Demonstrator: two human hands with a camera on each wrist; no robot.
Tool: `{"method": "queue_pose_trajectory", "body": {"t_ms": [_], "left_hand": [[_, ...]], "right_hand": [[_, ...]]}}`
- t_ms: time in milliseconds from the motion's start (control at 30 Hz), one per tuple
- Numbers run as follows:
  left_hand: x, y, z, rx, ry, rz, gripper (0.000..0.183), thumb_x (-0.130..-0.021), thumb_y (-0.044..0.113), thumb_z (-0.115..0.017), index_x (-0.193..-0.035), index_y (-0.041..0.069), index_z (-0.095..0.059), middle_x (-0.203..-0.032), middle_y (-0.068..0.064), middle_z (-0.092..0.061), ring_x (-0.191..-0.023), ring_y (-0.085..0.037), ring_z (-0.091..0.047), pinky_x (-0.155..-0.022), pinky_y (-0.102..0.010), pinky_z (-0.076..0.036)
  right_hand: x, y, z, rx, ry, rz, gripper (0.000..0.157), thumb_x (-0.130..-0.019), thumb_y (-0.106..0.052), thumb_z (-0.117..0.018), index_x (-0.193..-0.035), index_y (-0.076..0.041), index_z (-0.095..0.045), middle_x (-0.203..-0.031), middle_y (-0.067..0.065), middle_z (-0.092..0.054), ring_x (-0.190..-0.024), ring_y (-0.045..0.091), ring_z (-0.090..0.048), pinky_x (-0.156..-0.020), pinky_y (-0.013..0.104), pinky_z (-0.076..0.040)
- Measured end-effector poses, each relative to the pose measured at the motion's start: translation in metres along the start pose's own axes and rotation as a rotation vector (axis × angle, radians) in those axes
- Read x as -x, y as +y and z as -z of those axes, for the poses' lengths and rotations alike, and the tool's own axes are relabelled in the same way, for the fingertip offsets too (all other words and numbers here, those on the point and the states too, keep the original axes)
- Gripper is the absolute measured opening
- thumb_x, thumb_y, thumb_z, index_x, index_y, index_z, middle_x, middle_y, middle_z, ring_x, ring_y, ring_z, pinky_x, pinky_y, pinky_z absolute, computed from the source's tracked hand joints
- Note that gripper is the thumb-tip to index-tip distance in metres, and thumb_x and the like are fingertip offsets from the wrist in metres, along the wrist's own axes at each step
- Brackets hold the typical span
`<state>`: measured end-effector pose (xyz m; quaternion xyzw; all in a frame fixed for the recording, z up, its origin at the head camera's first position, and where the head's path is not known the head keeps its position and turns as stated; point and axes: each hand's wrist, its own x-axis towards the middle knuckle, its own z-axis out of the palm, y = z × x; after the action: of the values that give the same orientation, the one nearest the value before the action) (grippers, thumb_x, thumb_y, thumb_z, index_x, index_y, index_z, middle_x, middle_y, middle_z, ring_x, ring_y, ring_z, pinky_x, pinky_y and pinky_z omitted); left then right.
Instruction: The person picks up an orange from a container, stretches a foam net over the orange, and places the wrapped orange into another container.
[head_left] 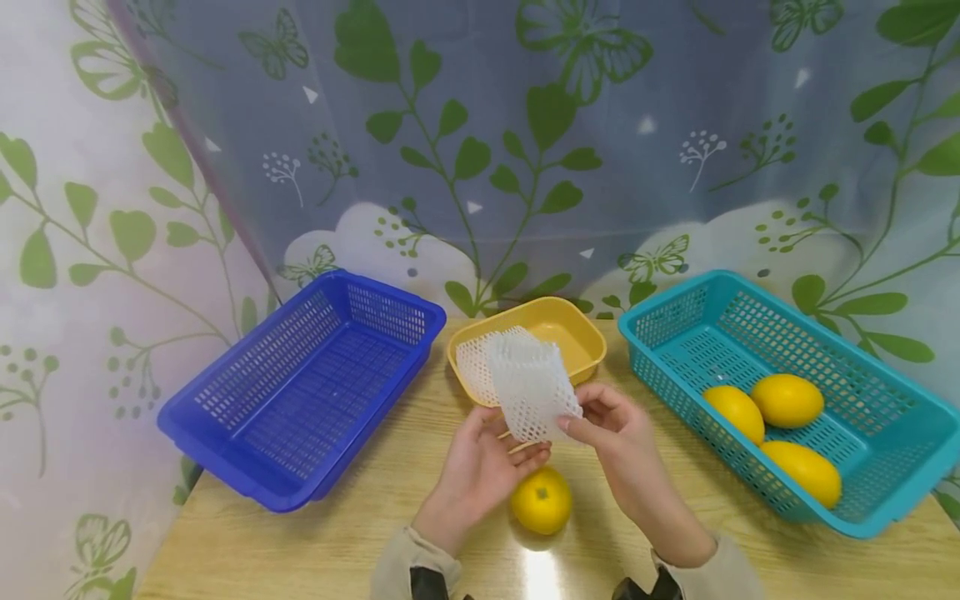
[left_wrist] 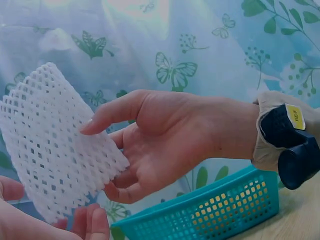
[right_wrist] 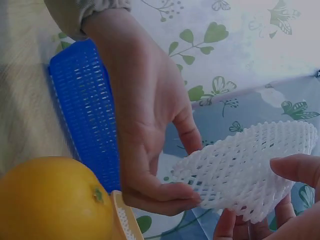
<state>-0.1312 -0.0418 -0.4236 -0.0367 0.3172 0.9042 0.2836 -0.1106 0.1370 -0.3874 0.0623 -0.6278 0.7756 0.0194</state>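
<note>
A white foam fruit net (head_left: 531, 387) is held up in front of me, over the near side of the small yellow basket. My right hand (head_left: 626, 450) pinches its right edge, thumb on top and fingers beneath, as the left wrist view also shows. On the other side my left hand (head_left: 483, 467) is palm up, its relaxed fingers at the net's lower end. In the right wrist view, the left thumb and fingertips stand apart around the end of the net (right_wrist: 245, 170). An orange (head_left: 542, 501) sits on the table just below the hands.
More white netting (head_left: 474, 367) lies in the yellow basket (head_left: 573, 325). To the left stands a blue plastic basket (head_left: 330, 400) with nothing inside. A teal basket (head_left: 675, 329) on the right holds three yellow-orange fruits (head_left: 787, 400). Behind hangs a leaf-patterned curtain (head_left: 480, 167).
</note>
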Motion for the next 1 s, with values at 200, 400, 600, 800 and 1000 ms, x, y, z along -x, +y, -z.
{"method": "queue_pose_trajectory", "body": {"t_ms": [200,400,600,800,1000], "left_hand": [[0.003,-0.002,-0.004,0.003,0.005,0.007,0.053,-0.097,0.028,-0.039,-0.141,-0.001,-0.038,-0.127,-0.018,-0.047,-0.105,-0.026,-0.048,-0.095,-0.035,-0.041],[0.006,-0.004,-0.007,0.015,0.009,0.004,0.047,-0.095,0.025,-0.038,-0.136,0.002,-0.043,-0.125,-0.014,-0.05,-0.103,-0.022,-0.049,-0.091,-0.032,-0.04],[0.005,-0.005,-0.009,0.029,0.015,-0.041,0.038,-0.095,0.018,-0.037,-0.13,0.003,-0.043,-0.125,-0.01,-0.05,-0.114,-0.02,-0.047,-0.101,-0.033,-0.036],[0.005,-0.005,-0.011,0.008,0.015,-0.028,0.055,-0.095,0.019,-0.038,-0.147,0.004,-0.029,-0.146,-0.017,-0.037,-0.134,-0.027,-0.034,-0.115,-0.042,-0.023],[0.007,-0.006,-0.012,-0.016,0.023,-0.001,0.063,-0.096,0.02,-0.044,-0.153,0.005,-0.024,-0.15,-0.017,-0.033,-0.136,-0.029,-0.033,-0.116,-0.048,-0.02]], "right_hand": [[0.013,0.006,-0.001,0.032,0.01,-0.025,0.02,-0.085,0.007,-0.067,-0.094,-0.01,-0.063,-0.102,0.002,-0.062,-0.095,0.019,-0.059,-0.083,0.029,-0.051],[0.023,0.012,-0.003,0.062,0.035,-0.046,0.018,-0.084,0.006,-0.07,-0.096,-0.005,-0.062,-0.106,0.004,-0.062,-0.097,0.021,-0.06,-0.083,0.03,-0.053],[0.028,0.018,-0.003,0.045,0.026,-0.05,0.023,-0.08,0.009,-0.07,-0.096,-0.006,-0.063,-0.109,0.005,-0.063,-0.099,0.021,-0.06,-0.084,0.03,-0.053],[0.031,0.024,0.0,-0.058,-0.074,0.013,0.049,-0.073,0.02,-0.052,-0.103,-0.014,-0.069,-0.108,0.001,-0.065,-0.098,0.015,-0.059,-0.082,0.027,-0.052],[0.031,0.025,0.0,-0.141,-0.11,-0.054,0.04,-0.099,-0.003,-0.039,-0.107,-0.022,-0.073,-0.104,-0.005,-0.068,-0.098,0.01,-0.06,-0.09,0.027,-0.048]]}}
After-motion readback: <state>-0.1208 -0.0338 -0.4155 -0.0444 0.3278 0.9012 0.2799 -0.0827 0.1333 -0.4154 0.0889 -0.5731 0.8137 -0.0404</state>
